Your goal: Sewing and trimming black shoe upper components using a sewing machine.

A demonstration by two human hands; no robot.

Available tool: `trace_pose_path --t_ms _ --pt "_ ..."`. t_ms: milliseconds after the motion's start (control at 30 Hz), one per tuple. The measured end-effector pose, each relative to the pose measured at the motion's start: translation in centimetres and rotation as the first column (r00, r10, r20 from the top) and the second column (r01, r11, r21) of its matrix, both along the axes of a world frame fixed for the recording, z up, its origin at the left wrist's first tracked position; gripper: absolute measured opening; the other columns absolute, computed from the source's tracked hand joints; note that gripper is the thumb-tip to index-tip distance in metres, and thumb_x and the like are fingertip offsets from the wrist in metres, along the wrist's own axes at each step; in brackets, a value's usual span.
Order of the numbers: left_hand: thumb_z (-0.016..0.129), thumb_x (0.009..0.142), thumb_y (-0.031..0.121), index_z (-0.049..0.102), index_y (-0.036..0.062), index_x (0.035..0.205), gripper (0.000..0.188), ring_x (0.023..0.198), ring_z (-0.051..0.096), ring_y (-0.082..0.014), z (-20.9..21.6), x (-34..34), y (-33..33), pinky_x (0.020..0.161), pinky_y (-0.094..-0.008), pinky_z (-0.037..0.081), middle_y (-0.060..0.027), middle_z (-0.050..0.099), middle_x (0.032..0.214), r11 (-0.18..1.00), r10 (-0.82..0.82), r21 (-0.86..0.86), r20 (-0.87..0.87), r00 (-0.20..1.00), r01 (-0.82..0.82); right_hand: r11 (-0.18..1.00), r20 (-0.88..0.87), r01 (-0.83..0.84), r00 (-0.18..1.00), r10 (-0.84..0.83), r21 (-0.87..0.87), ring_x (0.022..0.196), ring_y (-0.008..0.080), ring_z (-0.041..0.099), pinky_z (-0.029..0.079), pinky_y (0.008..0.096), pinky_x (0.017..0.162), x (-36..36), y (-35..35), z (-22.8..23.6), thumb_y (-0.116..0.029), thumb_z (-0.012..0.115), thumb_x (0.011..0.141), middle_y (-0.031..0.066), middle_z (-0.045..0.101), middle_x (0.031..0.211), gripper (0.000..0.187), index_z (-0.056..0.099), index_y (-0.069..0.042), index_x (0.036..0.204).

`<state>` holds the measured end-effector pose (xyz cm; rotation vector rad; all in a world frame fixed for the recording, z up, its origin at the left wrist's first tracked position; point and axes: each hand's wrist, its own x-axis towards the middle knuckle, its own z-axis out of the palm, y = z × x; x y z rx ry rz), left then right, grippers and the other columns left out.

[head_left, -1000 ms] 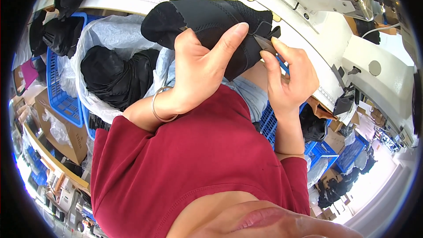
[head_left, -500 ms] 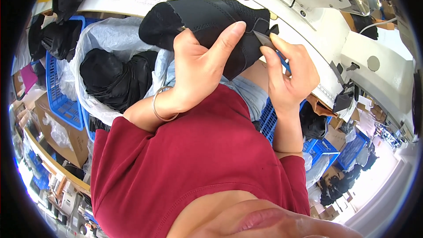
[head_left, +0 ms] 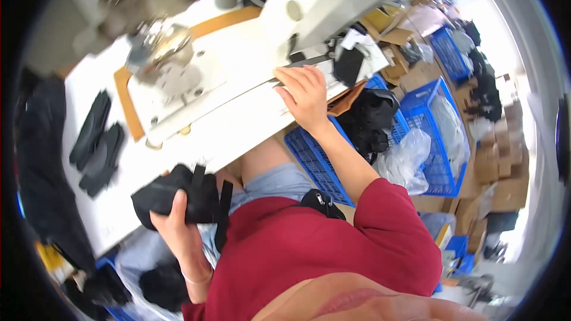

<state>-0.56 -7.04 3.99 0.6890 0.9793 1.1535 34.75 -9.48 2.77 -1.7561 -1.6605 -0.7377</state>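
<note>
My left hand (head_left: pixel 180 230) grips a black shoe upper (head_left: pixel 178 193) at the near left edge of the white work table (head_left: pixel 119 217). The thumb presses on top of it, and black straps (head_left: pixel 223 217) hang from its right side. My right hand (head_left: pixel 304 94) is over the table beside the arm of a sewing machine (head_left: pixel 279 24), fingers bent toward the thumb. A small dark pointed tip shows between them, seemingly that of the thread snips (head_left: pixel 276 82); the rest is hidden by the hand.
Two long black pieces (head_left: pixel 95 137) lie on the table at left, beside a hanging black cloth (head_left: pixel 44 160). The machine's metal head (head_left: pixel 160 53) stands at the back. Right of my legs are blue crates (head_left: pixel 437 137) with black goods and clear plastic; cardboard boxes (head_left: pixel 496 172) are farther right.
My right hand has moved away from the shoe upper to the table by the machine. My left hand has carried the upper left and lower. The view has swung to the right.
</note>
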Motion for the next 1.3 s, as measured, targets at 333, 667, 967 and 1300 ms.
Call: trace_pose_path --t_ms 333,667,967,1300 --pt "0.062 0.095 0.001 0.055 -0.0051 0.129 0.036 0.11 0.064 -0.0238 0.4 1.8 -0.9 0.099 -0.0368 0.051 -0.0161 0.064 0.124 0.993 -0.071 0.083 -0.089 0.994 0.079 0.784 -0.04 0.486 0.858 -0.512 0.387 0.108 0.0362 0.047 0.037 0.0468 0.098 16.1 -1.0 11.0 -0.004 0.061 0.087 0.0164 0.053 0.12 0.064 0.043 -0.008 0.148" --pt "0.064 0.095 0.005 0.058 -0.0024 0.121 0.027 0.104 0.067 -0.0219 1.9 4.5 -0.6 0.096 -0.0349 0.053 -0.0143 0.067 0.115 0.969 -0.182 0.156 -0.09 0.979 0.194 0.889 -0.269 0.387 0.908 -0.321 0.245 0.11 0.0414 0.044 0.039 0.0468 0.099 16.2 -0.5 11.5 0.006 0.06 0.082 0.0221 0.047 0.116 0.068 0.042 -0.002 0.147" --pt "0.064 0.096 0.006 0.059 -0.0028 0.119 0.025 0.099 0.068 -0.0213 3.1 7.5 -0.8 0.091 -0.0342 0.055 -0.0139 0.068 0.113 0.942 -0.243 0.216 -0.096 0.965 0.258 0.89 -0.149 0.361 0.932 -0.332 0.277 0.11 0.0428 0.044 0.039 0.0481 0.098 18.3 -3.0 12.3 0.004 0.061 0.08 0.0239 0.047 0.118 0.075 0.033 0.003 0.149" --pt "0.066 0.094 0.006 0.059 -0.0027 0.119 0.027 0.1 0.067 -0.02 3.4 8.4 -1.0 0.091 -0.0326 0.054 -0.0121 0.067 0.113 0.938 -0.275 0.177 -0.142 0.951 0.297 0.818 0.092 0.545 0.819 -0.566 0.181 0.103 0.0352 0.051 0.044 0.0438 0.091 19.0 -4.2 13.8 0.0 0.06 0.078 0.017 0.054 0.109 0.059 0.05 0.004 0.136"
